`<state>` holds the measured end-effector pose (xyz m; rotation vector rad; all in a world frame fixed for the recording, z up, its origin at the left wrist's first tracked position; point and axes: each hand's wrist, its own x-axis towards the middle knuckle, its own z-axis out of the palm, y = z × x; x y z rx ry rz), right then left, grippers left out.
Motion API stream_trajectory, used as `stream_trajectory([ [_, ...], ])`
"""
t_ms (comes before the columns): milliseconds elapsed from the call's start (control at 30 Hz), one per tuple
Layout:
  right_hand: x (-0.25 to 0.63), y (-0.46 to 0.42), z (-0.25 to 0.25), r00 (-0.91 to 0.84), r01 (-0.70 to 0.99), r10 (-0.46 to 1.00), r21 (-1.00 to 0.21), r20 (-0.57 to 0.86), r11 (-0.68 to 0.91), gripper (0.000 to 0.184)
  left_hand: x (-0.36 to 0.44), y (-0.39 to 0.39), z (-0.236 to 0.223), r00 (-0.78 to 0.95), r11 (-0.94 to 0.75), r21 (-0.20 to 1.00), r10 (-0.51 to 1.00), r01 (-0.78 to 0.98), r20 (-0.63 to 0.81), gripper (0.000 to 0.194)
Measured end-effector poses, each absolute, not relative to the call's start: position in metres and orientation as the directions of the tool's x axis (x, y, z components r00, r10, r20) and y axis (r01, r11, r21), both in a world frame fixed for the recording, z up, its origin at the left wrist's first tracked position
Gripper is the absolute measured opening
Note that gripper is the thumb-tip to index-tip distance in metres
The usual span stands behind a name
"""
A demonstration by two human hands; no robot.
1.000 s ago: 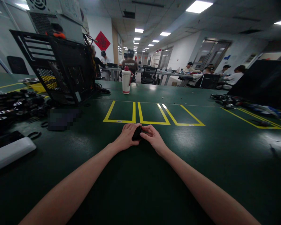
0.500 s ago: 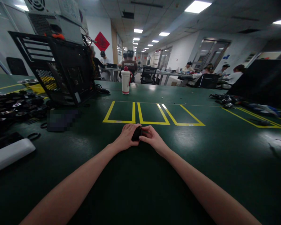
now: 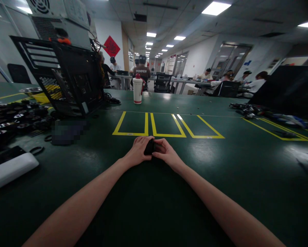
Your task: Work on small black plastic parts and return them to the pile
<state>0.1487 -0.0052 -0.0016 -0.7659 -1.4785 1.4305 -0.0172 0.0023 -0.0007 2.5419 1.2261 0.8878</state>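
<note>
A small black object (image 3: 149,146) with a rounded outline is at the middle of the view, just in front of the yellow taped frames. My left hand (image 3: 138,150) is closed round it, fingers over the far side and thumb on the near side. On its right edge, my right hand (image 3: 168,154) curls its thumb and fingertips against or very close to the object. Much of it is covered by my fingers, and its exact kind does not show.
Yellow tape frames (image 3: 169,135) mark the green table (image 3: 154,206). Beyond them stands a white cup with a red lid (image 3: 138,91). An open black computer case (image 3: 74,79), heaped dark parts (image 3: 17,118) and a white block (image 3: 13,169) are at left. Cables (image 3: 246,109) lie at right.
My right thumb and fingers have shifted slightly at the object's right edge, the thumb a little lower. My left hand keeps its hold in nearly the same place.
</note>
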Motion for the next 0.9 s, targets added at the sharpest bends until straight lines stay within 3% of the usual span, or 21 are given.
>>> stream_trajectory([
  [200,0.1459,-0.0050,-0.0004,-0.311,-0.095,0.934,-0.983,0.179,0.157,0.022,-0.0167,0.0034,-0.0023,0.470,-0.639,0.409,0.763,0.651,0.445,0.061],
  [333,0.1470,-0.0019,-0.0003,-0.304,-0.060,0.941,-0.989,0.148,0.136,0.030,-0.0159,0.0044,-0.0032,0.461,-0.633,0.408,0.767,0.658,0.446,0.061],
  [500,0.1489,-0.0043,-0.0004,-0.384,-0.137,0.910,-0.984,0.158,0.113,0.035,-0.0166,0.0043,-0.0030,0.464,-0.631,0.414,0.770,0.656,0.438,0.063],
  [700,0.1463,-0.0052,-0.0006,-0.316,-0.105,0.929,-0.981,0.190,0.165,0.020,-0.0172,0.0050,-0.0040,0.468,-0.635,0.404,0.765,0.658,0.442,0.061],
  [900,0.1491,-0.0019,0.0005,-0.356,-0.054,0.925,-0.991,0.137,0.126,0.032,-0.0172,0.0041,-0.0035,0.473,-0.641,0.406,0.761,0.652,0.444,0.061],
])
